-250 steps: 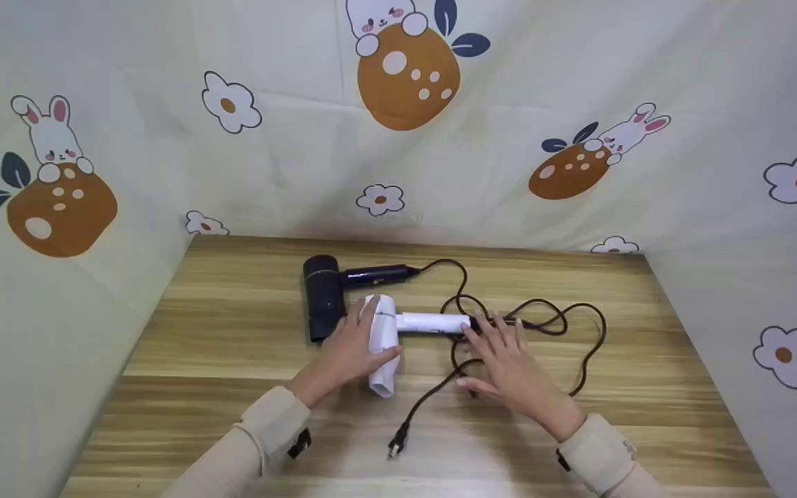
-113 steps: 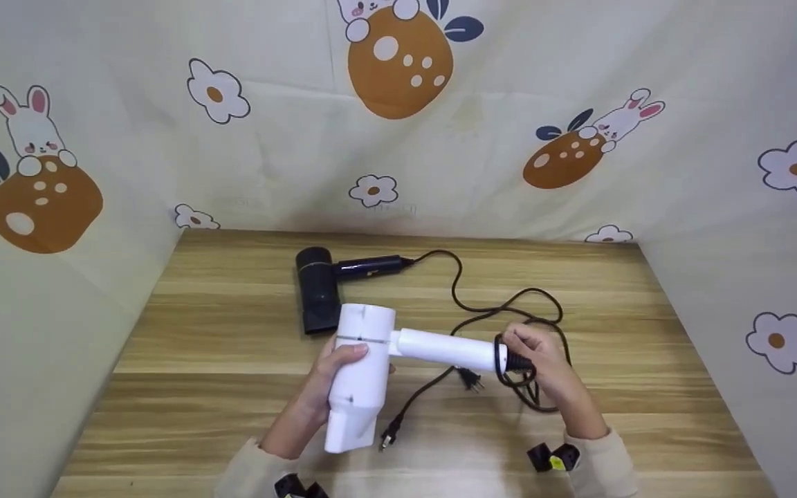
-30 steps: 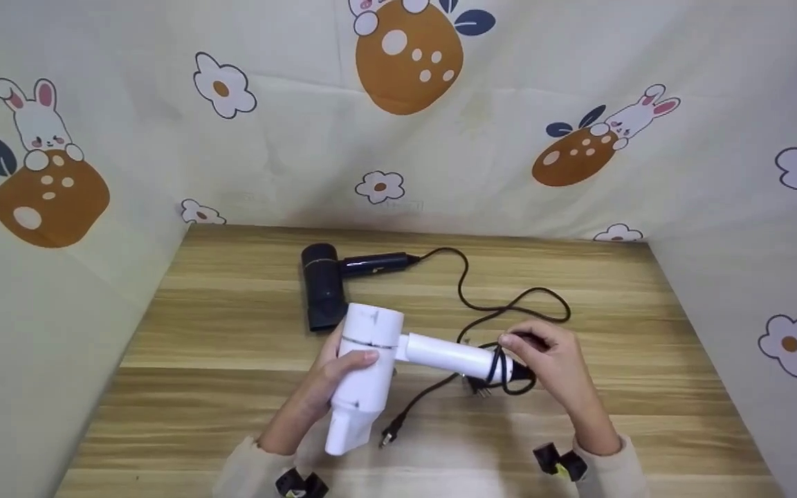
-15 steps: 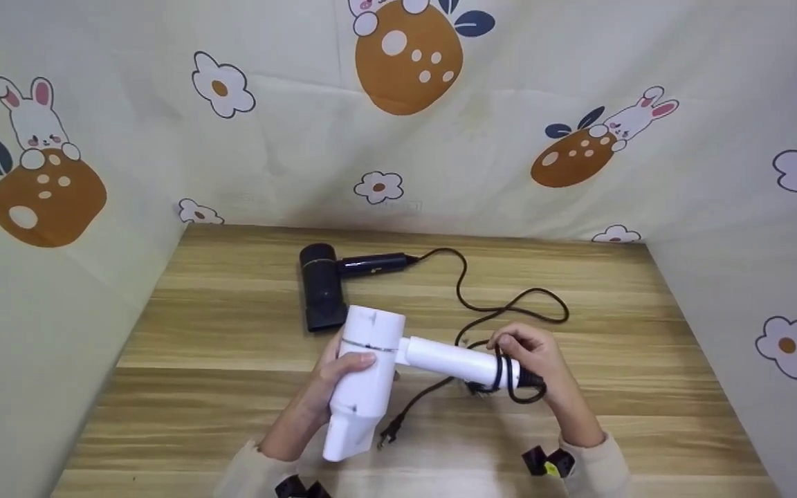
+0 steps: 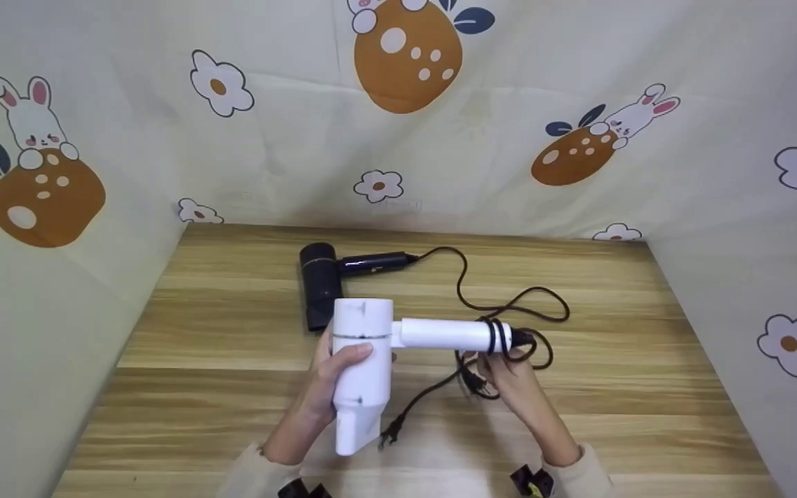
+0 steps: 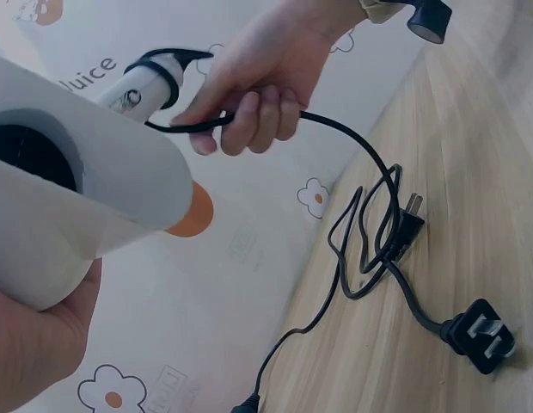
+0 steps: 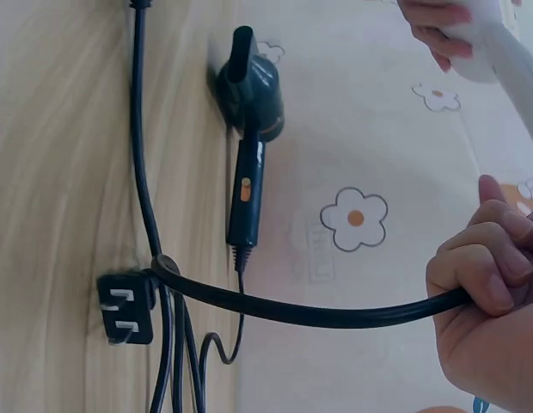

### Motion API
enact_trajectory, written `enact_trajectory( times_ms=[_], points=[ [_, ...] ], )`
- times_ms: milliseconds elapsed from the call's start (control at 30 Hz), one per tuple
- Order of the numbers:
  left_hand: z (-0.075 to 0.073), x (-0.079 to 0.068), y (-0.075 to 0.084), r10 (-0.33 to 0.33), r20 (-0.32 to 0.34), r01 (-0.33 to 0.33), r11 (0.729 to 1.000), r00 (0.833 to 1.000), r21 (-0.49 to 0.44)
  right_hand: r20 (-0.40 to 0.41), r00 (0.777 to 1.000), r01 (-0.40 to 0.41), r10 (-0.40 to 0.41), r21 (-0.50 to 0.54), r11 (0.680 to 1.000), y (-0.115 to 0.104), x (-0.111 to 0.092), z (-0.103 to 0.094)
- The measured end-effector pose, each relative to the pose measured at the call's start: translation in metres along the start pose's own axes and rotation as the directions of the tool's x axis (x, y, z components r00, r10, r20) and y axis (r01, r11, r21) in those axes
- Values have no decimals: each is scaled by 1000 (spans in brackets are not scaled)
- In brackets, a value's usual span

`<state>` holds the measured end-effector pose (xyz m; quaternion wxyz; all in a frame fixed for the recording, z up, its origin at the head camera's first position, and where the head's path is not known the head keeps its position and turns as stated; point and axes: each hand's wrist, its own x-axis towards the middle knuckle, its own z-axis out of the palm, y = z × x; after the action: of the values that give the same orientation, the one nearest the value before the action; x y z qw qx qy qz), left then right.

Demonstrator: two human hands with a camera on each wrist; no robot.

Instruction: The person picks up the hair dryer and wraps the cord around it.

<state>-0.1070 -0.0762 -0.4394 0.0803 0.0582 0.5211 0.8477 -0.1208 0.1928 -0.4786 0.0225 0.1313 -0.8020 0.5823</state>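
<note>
toward six o'clock, left hand (image 5: 324,382) grips white plastic hairdryer (image 5: 362,377); right hand (image 5: 511,379) clasps thin black cord (image 7: 335,316), partly wound, rest loose.

1. A small booth-like work space is shown, closed in by cloth; whether it is set up in a home or a studio cannot be told.
2. A wood-grain table (image 5: 184,401) is used as the work surface.
3. Behind the table and along its left and right sides, creased cream cloth (image 5: 288,159) is seen, printed with rabbits (image 5: 46,128), orange fruit (image 5: 405,76) and white flowers (image 5: 378,186); "Juice" lettering (image 6: 88,74) can be read on it.
4. Household appliances are found here: a dark hair dryer (image 5: 321,277) is laid on the table, a white hair dryer (image 5: 362,377) is held above it.
</note>
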Motion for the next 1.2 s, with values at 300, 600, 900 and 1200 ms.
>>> enact_trajectory(
  times_ms=[300,600,900,1200],
  points=[
    [2,1,3,65,-95,-59,996,993,66,73,993,110,-90,-355,928,-33,-9,8],
    [0,3,3,81,-155,-58,987,985,149,79,944,315,-321,-508,802,-42,-16,0],
    [-4,4,-8,115,-143,-65,947,983,316,43,890,405,-453,-532,744,-50,-17,-13],
    [-6,2,-8,32,-74,-7,951,997,308,-77,832,440,-550,-512,737,-55,-9,-28]
  ],
)
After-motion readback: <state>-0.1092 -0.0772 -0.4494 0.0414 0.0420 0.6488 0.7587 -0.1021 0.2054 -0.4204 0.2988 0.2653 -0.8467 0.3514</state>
